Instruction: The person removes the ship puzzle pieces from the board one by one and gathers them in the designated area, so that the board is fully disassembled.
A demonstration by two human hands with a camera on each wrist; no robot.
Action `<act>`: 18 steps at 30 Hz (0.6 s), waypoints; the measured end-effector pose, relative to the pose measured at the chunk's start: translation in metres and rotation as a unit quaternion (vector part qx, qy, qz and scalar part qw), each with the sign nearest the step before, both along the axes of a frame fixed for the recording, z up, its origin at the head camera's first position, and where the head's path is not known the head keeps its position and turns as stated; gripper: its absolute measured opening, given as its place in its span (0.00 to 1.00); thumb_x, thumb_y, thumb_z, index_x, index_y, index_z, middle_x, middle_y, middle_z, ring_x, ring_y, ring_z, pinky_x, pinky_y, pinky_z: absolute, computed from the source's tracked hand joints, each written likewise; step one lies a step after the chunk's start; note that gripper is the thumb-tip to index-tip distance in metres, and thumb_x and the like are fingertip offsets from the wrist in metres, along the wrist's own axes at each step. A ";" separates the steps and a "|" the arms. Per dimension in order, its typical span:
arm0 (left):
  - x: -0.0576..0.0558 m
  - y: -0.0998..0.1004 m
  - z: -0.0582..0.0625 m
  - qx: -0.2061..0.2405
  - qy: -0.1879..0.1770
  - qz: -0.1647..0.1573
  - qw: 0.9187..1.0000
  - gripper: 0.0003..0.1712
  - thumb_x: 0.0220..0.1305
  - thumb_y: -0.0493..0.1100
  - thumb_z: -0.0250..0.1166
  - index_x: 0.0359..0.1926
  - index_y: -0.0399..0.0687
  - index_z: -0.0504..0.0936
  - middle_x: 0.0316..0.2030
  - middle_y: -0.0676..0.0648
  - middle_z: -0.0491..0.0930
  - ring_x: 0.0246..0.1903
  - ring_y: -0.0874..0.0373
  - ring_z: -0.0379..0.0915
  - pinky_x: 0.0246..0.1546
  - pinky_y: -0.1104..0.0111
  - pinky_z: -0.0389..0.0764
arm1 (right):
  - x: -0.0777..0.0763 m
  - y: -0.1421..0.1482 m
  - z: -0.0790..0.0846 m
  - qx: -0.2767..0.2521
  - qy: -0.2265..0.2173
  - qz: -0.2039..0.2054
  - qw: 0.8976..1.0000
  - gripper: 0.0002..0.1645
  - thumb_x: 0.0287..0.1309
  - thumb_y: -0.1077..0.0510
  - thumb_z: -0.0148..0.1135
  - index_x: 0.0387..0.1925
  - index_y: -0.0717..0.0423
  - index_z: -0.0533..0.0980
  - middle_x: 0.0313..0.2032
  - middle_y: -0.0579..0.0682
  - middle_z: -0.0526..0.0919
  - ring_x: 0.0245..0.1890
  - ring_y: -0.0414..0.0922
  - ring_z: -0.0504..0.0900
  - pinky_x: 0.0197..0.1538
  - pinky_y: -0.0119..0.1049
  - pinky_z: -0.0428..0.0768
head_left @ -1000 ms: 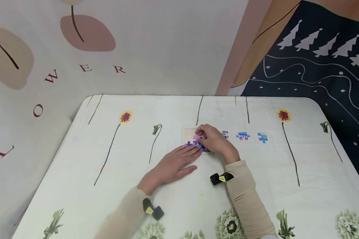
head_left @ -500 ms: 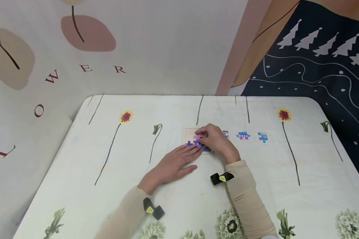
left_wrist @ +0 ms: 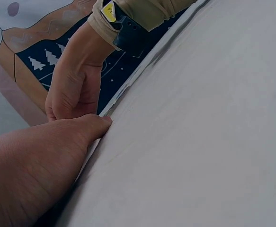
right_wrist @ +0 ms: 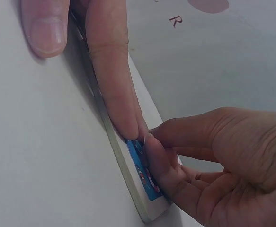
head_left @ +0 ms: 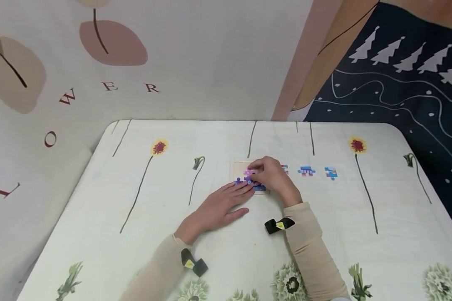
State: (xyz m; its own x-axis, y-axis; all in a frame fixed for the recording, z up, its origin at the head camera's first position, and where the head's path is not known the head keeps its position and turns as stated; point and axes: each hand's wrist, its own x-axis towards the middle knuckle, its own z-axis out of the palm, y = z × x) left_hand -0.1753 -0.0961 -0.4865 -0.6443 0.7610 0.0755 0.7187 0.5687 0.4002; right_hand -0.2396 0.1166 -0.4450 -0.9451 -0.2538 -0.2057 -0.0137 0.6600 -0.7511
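A small square puzzle board [head_left: 240, 168] lies on the table, its bare tray showing at the upper left. Purple and blue pieces fill its lower part. My left hand [head_left: 224, 207] rests flat with fingers extended over the board's lower left, fingertips on the laid pieces. With thumb and index finger, my right hand [head_left: 273, 177] pinches a pink-purple puzzle piece [head_left: 250, 172] over the middle of the board. In the right wrist view, a blue printed piece [right_wrist: 145, 175] shows on the board between the two hands' fingertips. The right fingers hide part of the board.
Loose puzzle pieces lie in a row right of the board: one partly behind the right hand [head_left: 285, 169], a blue-purple piece [head_left: 306, 171] and a blue piece [head_left: 331, 173]. The white flower-print tablecloth [head_left: 135, 251] reaches back to a printed wall hanging [head_left: 218, 62].
My right hand has shifted very slightly to the right, still pinching the piece at the same part of the board. My left hand stays flat in place.
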 end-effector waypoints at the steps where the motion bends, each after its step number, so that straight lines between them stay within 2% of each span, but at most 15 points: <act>1: 0.000 0.000 0.000 0.000 0.000 0.000 1.000 0.34 0.81 0.56 0.51 0.80 0.49 0.61 0.79 0.50 0.56 0.79 0.56 0.47 0.80 0.59 0.46 | 0.000 0.000 0.000 0.000 0.000 -0.001 1.000 0.16 0.63 0.62 0.70 0.52 0.62 0.85 0.48 0.57 0.81 0.43 0.49 0.80 0.49 0.44 0.80; 6: 0.000 0.000 0.001 -0.002 -0.002 0.000 1.000 0.34 0.81 0.56 0.50 0.80 0.49 0.61 0.79 0.50 0.56 0.79 0.56 0.47 0.80 0.59 0.45 | -0.001 0.000 -0.004 -0.003 0.003 0.004 1.000 0.15 0.63 0.62 0.69 0.51 0.61 0.84 0.47 0.57 0.78 0.40 0.48 0.77 0.44 0.41 0.77; 18: 0.002 0.000 0.004 -0.003 -0.016 0.001 1.000 0.34 0.81 0.57 0.49 0.80 0.50 0.59 0.80 0.52 0.54 0.80 0.56 0.45 0.80 0.59 0.45 | -0.001 0.006 -0.005 -0.070 0.005 0.015 0.997 0.14 0.64 0.63 0.69 0.50 0.61 0.81 0.43 0.55 0.84 0.36 0.46 0.79 0.43 0.37 0.79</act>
State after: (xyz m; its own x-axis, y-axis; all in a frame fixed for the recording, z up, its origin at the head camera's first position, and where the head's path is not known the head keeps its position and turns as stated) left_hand -0.1737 -0.0957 -0.4830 -0.6484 0.7597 0.0507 0.7040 0.5729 0.4198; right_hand -0.2410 0.1222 -0.4504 -0.9388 -0.3068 -0.1567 -0.0395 0.5476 -0.8358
